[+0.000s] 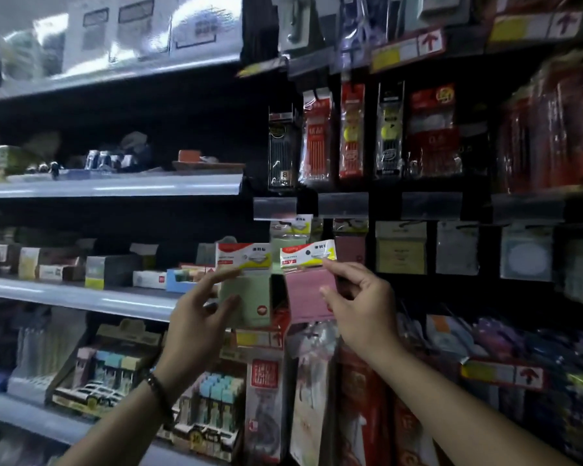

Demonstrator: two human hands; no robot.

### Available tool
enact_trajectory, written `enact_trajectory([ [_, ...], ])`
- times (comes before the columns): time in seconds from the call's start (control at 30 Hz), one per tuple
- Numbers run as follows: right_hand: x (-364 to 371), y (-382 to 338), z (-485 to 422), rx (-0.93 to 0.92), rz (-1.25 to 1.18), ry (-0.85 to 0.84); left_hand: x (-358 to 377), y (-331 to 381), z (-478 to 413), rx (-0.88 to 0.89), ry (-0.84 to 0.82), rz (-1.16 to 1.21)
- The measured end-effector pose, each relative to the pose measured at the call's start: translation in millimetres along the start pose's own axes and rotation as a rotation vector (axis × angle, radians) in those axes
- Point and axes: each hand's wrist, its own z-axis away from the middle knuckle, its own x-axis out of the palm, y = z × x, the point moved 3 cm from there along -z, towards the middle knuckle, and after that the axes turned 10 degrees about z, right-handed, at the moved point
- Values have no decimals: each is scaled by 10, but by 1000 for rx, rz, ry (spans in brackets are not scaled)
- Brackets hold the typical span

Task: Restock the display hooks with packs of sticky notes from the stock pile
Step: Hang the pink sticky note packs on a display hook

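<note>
While both packs are held clear of the rack: the step in hand is judged to be threading each header onto its display hook.
Left hand (199, 317): clamped on the pale green pack of sticky notes with a white, red and yellow header card (246, 287), thumb across the front, fingers at the header's lower edge.
Right hand (357, 304): pinches the pink pack of sticky notes with a like header card (308, 284) at the header's right corner, thumb on the pink face.
Position of packs: side by side, raised before the rack, below the clear plastic price-label strips (343, 205).
Target hooks: hook tips not discernible. A hanging green pack (288, 242) and a hanging dusky-pink pack (350, 250) mark the matching columns behind.
Recommended method: hang one pack at a time, colour to colour. Keep the header upright and square, bring its hole level with the hook tip, then slide it back until it touches the pack behind.
Risk: a thin header may crease or tear if forced.
Stock pile: not in view.
</note>
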Motion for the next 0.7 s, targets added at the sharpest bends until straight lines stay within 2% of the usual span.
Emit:
enact_trajectory([
  [0.27,-177,63,-234,-103,96,181,185,-124,-339,17,-79,122],
  [0.47,-308,95,-394,-163,134,237,372,-87,-304,45,-101,163],
  [0.6,-321,95,-541,-177,180,236,503,-16,-315,1,-105,233],
  [0.7,-328,123,-626,-168,220,241,561,10,-337,14,-109,203],
])
